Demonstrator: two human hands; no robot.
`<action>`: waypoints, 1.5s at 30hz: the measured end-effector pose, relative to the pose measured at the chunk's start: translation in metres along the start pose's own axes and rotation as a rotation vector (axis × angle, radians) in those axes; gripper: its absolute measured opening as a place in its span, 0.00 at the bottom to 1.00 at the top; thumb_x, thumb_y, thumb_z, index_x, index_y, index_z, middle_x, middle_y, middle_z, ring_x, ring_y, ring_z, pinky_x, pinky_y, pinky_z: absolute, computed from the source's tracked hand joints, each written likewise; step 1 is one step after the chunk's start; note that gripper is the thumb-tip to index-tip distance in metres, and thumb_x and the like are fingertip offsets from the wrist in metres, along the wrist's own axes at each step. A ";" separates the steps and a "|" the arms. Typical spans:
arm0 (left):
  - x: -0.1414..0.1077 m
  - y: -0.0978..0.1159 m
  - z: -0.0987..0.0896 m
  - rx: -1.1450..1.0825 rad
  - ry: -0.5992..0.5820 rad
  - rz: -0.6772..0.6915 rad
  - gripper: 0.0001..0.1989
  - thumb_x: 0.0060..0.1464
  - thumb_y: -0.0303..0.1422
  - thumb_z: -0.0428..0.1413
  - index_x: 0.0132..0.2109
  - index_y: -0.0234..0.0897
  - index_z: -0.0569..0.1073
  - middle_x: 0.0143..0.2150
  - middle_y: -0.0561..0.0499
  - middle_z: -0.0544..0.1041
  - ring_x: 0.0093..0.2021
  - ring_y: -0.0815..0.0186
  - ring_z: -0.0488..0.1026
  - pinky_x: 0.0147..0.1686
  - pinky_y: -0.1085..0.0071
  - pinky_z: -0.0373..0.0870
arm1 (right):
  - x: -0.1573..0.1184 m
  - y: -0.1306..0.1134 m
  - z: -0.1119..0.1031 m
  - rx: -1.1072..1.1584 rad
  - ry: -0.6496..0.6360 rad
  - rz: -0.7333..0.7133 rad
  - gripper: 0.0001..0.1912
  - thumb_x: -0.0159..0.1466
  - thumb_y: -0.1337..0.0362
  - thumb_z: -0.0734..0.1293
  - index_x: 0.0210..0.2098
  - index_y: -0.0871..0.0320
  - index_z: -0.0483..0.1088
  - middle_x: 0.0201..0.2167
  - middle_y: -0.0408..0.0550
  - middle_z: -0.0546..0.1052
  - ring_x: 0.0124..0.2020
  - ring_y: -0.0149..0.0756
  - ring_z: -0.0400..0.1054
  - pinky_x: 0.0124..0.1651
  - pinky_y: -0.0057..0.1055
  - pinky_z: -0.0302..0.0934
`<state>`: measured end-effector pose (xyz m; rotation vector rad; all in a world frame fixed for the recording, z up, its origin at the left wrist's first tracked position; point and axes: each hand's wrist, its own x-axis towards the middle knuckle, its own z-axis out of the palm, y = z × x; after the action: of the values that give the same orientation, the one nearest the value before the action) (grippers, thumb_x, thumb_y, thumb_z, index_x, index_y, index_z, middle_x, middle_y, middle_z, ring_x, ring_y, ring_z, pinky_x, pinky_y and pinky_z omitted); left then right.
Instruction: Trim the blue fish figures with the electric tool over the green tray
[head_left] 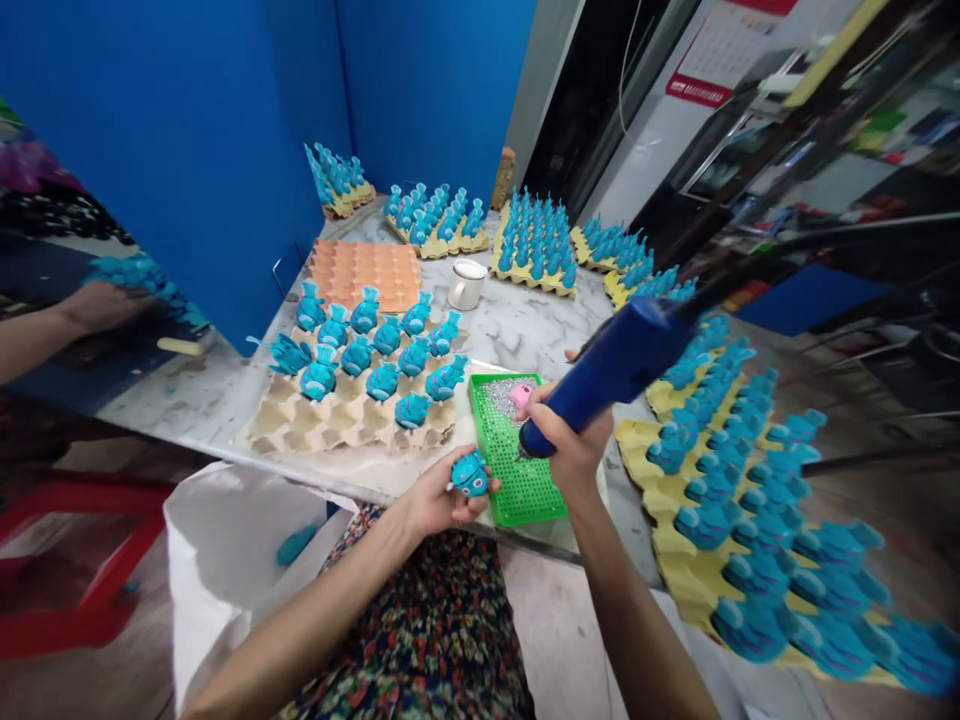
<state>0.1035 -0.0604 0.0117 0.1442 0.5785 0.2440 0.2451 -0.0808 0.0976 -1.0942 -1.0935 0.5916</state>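
Cradling a blue fish figurine [470, 474] in the left hand [439, 497], the person curls those fingers [480, 508] under it, while the right hand [568, 447] wraps its fingers [550, 420] firmly around a blue corded glue gun [619, 368], its nozzle pointing down. Just beyond the right fingers sits a green mesh tray [525, 490] holding silver beads [501, 398] and a small pink piece [521, 396]. Ahead of the left fingers, a pulp egg tray [300, 425] carries rows of matching fish [382, 380] on the marble surface [517, 330]; a yellow egg tray [637, 435] of more fish lies right of the right fingers.
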 end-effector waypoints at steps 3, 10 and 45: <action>-0.006 0.002 0.011 -0.073 0.026 0.024 0.19 0.59 0.43 0.48 0.31 0.30 0.70 0.26 0.46 0.73 0.18 0.72 0.66 0.13 0.79 0.56 | 0.010 0.008 -0.003 -0.038 -0.040 0.059 0.14 0.53 0.65 0.71 0.36 0.54 0.64 0.27 0.39 0.72 0.28 0.33 0.69 0.37 0.35 0.66; -0.011 0.001 0.019 -0.079 0.022 0.128 0.19 0.59 0.43 0.51 0.37 0.28 0.73 0.29 0.46 0.75 0.23 0.70 0.72 0.22 0.76 0.68 | 0.025 0.011 -0.006 -0.054 -0.112 0.089 0.36 0.55 0.61 0.70 0.58 0.53 0.51 0.44 0.50 0.74 0.41 0.40 0.72 0.46 0.40 0.67; -0.045 0.003 0.026 0.911 0.111 0.803 0.19 0.41 0.30 0.66 0.45 0.43 0.80 0.42 0.49 0.79 0.45 0.59 0.72 0.50 0.66 0.65 | -0.052 -0.017 -0.042 -0.495 -0.525 -0.048 0.14 0.64 0.60 0.64 0.49 0.52 0.69 0.39 0.48 0.71 0.39 0.38 0.68 0.41 0.34 0.65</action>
<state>0.0816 -0.0713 0.0575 1.2645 0.6877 0.7568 0.2611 -0.1468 0.0900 -1.3687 -1.7837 0.6017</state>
